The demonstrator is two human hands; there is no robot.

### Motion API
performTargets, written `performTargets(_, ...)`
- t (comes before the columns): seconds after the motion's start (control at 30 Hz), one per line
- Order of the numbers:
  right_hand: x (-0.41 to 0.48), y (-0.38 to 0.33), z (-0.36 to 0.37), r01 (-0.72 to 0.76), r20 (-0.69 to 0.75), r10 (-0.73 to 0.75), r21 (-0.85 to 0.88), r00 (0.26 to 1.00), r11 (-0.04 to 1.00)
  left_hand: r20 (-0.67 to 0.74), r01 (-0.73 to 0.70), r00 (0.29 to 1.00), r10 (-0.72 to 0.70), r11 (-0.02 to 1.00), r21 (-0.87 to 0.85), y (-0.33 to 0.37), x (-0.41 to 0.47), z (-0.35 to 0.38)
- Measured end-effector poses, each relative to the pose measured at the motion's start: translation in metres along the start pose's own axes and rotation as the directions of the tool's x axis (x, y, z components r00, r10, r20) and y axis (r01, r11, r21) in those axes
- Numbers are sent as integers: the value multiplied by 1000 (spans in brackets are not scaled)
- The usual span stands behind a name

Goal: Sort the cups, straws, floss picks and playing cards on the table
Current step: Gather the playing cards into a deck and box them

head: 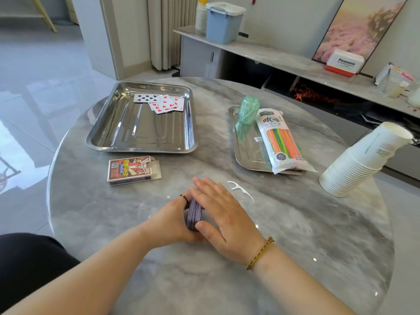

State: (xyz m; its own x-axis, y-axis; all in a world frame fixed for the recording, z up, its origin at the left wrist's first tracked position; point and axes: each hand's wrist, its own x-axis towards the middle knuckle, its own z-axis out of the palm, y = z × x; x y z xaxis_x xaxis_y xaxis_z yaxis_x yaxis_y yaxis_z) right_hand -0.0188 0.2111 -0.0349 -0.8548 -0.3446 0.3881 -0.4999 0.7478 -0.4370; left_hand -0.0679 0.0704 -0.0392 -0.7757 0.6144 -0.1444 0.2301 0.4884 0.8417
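1. While the deck of playing cards (194,213) stands on edge near the front middle of the table (295,235), the left hand (172,220) grips it from the left, with its fingers curled round the far end.
2. The right hand (223,218) lies flat against the deck's right side. Its fingers are straight and together, and its thumb touches the near end.
3. The card box (133,170) lies flat with its flap open, left of the hands and just in front of the large steel tray (136,150).
4. The large tray holds a few face-up cards (162,102), overlapped in its far right corner.
5. A single white floss pick (241,189) lies on the table just right of the right hand, apart from it.
6. The small steel tray (246,155), on the right, carries the straw pack (281,142) and a green container (246,114). Its contents are probably floss picks, but the view is too blurred to confirm.
7. The stack of paper cups (359,160) lies tilted at the table's right edge.
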Motion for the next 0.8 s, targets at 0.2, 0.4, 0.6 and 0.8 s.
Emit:
performTargets(0.2,-6,6,-2,1,59,0,-14,998,1000,37,16,999,-18,999,33,3,-2,-1)
performTargets(0.4,-9,6,-4,86,75,-79,-84,994,993,71,3,997,-12,991,136,0,-3,-4)
performTargets(0.6,-11,10,-2,49,101,-42,-63,994,997,50,-32,998,27,994,108,-1,-2,-3)
performTargets(0.8,-15,-2,-7,-493,152,491,513,858,702,-26,0,1000,-16,868,-497,-1,-3,-10)
